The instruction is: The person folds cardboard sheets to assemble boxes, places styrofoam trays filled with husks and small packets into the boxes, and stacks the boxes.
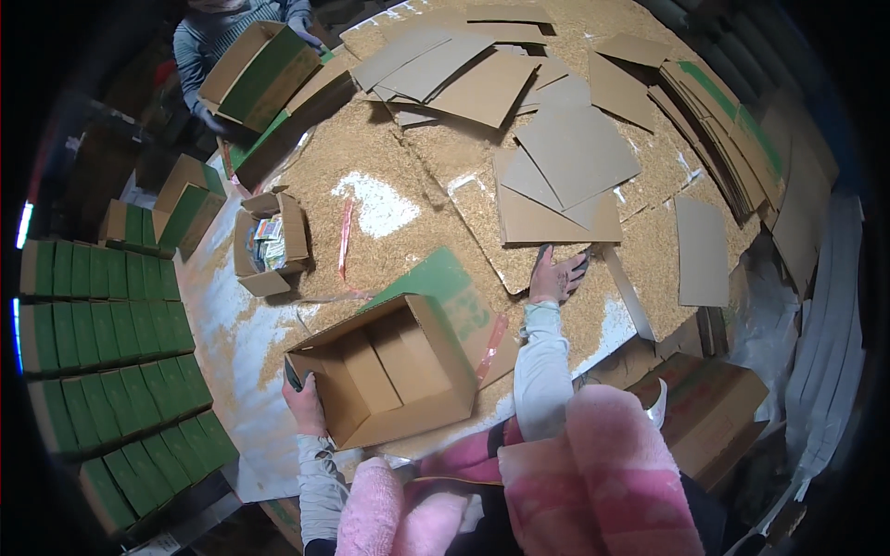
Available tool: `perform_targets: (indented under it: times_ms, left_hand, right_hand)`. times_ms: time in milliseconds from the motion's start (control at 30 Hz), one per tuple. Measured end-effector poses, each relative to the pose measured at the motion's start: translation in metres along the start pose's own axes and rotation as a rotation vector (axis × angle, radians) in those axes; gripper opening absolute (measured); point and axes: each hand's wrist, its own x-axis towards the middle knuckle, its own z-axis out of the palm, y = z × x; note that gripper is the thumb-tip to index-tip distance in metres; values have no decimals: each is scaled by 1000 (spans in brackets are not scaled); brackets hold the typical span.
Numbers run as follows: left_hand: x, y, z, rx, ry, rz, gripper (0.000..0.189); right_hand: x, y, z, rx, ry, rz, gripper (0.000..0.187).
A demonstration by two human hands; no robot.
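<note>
My left hand [304,405] grips the left wall of an open, empty cardboard box [396,375], its thumb on the outside near the corner. The box is tilted towards me over a flat cardboard piece with a green area [445,281]. Further right, my right hand [558,273] reaches palm up with spread fingers to the near edge of a brown cardboard sheet [556,229]. Whether the fingertips pinch that sheet is hidden. Grey cardboard sheets [577,153] lie fanned on top of it. A red plastic strip [493,347] lies right of the box.
Another person [243,28] handles a green-and-brown box [271,76] at the far left. A small carton of packets [271,243] stands on the sawdust-like covered table [445,156]. Green boxes [111,340] are stacked at left. More cardboard sheets [723,139] lie at right.
</note>
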Motion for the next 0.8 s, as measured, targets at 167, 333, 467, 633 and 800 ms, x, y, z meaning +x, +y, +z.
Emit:
perform_targets:
  times_ms: [167, 333, 467, 633, 800]
  left_hand:
    - [3, 8, 7, -66, -24, -51, 31]
    - [5, 6, 12, 87, 15, 99, 32]
    - [20, 12, 27, 310, -15, 204, 39]
    - [64, -26, 83, 411, -106, 818, 34]
    - [57, 8, 69, -318, -415, 192, 30]
  right_hand:
    - [20, -8, -14, 743, 61, -107, 74]
    - [-22, -14, -107, 975, -588, -337, 54]
    - [-113, -62, -175, 1027, -1076, -480, 43]
    - [-188, -62, -163, 649, -1090, -974, 43]
    - [-151, -42, -159, 658, -1204, -682, 40]
